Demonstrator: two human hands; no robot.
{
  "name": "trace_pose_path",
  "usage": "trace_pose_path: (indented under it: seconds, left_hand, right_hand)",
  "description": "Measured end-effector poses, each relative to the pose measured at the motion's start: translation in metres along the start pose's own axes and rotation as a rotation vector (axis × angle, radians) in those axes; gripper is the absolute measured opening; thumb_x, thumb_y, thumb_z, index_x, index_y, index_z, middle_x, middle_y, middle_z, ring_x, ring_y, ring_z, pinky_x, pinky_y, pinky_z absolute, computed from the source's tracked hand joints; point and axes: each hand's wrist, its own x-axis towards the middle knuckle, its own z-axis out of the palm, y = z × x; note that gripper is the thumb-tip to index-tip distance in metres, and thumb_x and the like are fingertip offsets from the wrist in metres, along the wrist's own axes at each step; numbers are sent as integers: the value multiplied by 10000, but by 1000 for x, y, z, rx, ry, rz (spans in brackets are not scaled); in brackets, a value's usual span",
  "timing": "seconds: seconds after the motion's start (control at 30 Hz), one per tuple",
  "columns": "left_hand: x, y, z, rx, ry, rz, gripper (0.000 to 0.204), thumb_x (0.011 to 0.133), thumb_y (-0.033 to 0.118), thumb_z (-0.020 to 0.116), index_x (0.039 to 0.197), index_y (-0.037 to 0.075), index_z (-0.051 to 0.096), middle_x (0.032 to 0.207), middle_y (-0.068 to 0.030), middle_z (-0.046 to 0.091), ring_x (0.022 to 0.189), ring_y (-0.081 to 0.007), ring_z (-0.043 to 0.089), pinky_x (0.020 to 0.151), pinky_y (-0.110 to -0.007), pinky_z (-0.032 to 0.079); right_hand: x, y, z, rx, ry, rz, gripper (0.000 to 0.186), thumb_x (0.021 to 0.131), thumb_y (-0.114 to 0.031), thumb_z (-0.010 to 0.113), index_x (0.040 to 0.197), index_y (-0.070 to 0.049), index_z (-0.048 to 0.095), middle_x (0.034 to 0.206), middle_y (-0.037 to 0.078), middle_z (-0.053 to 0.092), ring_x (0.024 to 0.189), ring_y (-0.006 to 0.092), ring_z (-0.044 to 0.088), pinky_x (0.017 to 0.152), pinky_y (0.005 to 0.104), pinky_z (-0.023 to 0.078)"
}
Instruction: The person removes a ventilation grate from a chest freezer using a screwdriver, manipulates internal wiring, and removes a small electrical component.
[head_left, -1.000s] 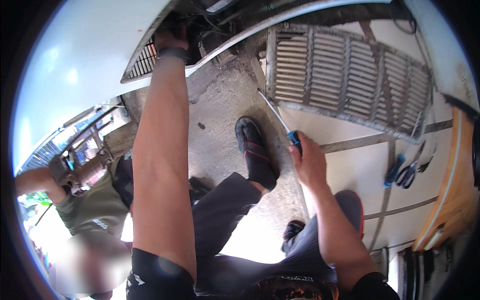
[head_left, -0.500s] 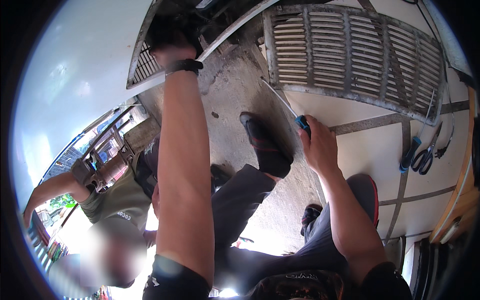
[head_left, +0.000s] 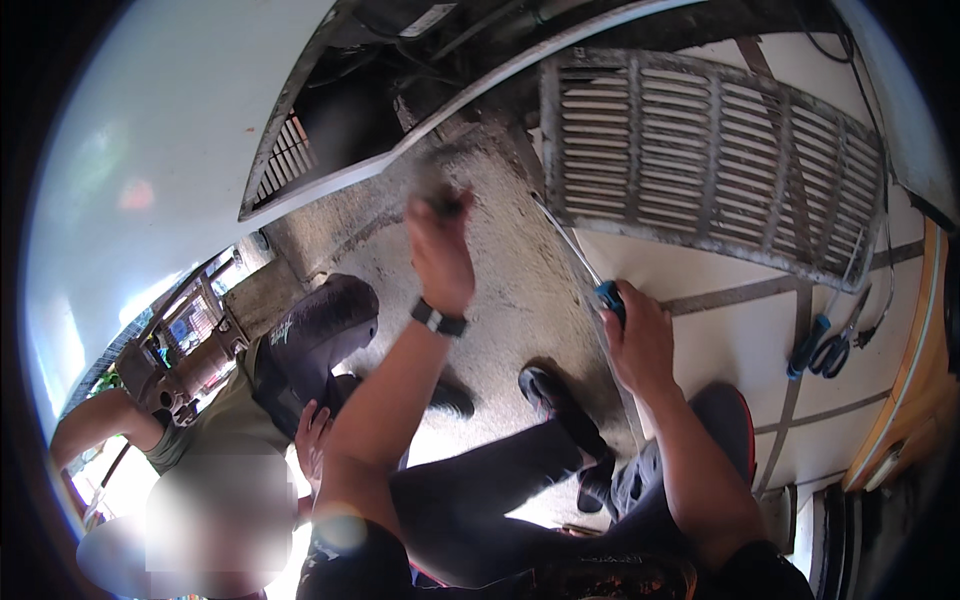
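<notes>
My right hand point(head_left: 642, 345) is closed around the blue handle of a screwdriver point(head_left: 573, 242), whose long metal shaft slants up and left toward the corner of a grey slatted grille point(head_left: 672, 150). Over the concrete floor, my left hand point(head_left: 442, 262) is blurred by motion. Its fingers are curled on a dark, smeared clump point(head_left: 440, 198) that I cannot make out. Beyond it lies the open, dark underside point(head_left: 365, 110) of a big white appliance point(head_left: 170, 130), with wires inside and a small slatted vent at its left end.
A second screwdriver point(head_left: 806, 347) and a pair of scissors point(head_left: 832, 352) lie on the tiles at right, beside a cord with a plug point(head_left: 866, 334). Another person point(head_left: 200, 420) crouches at left, a hand point(head_left: 312, 440) near my left arm. My shoe point(head_left: 548, 388) rests on the concrete.
My left hand has come out of the appliance's dark opening, back toward me over the concrete, with a dark clump at its fingers. My right hand still holds the screwdriver.
</notes>
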Motion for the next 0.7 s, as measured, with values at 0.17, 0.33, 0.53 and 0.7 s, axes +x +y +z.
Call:
trace_pose_path:
  seconds: [0.17,0.33,0.53,0.7]
  left_hand:
    - [-51,-54,-49,784,-291,158,663,1038,467,365,1439,-58,313,1360,-227,472,1258,-296,485,1069,-384,365]
    - [-49,-67,-65,923,-349,342,595,1033,435,338,1335,-72,412,1317,-276,444,1216,-418,456,1060,-453,354]
    - [-29,-65,-63,934,-349,458,521,1031,395,368,1252,-63,480,1283,-270,445,1201,-423,450,1068,-470,335]
    - [-20,-61,-62,858,-233,408,494,1035,390,392,1221,-50,514,1272,-260,446,1195,-410,448,1064,-467,338]
  right_hand:
    - [-6,10,-10,151,-5,-13,429,946,-241,599,1309,-36,499,1157,166,622,1055,374,578,915,491,425]
    - [-14,9,-22,93,-69,42,408,940,-182,606,1296,-12,503,1206,196,606,1106,386,578,944,472,433]
    - [-27,2,-19,236,-63,102,397,953,-187,581,1292,0,494,1204,218,603,1110,404,578,939,451,454]
    - [-23,-8,-20,194,-116,169,414,957,-223,581,1314,-38,479,1162,215,631,1077,403,610,924,450,469]
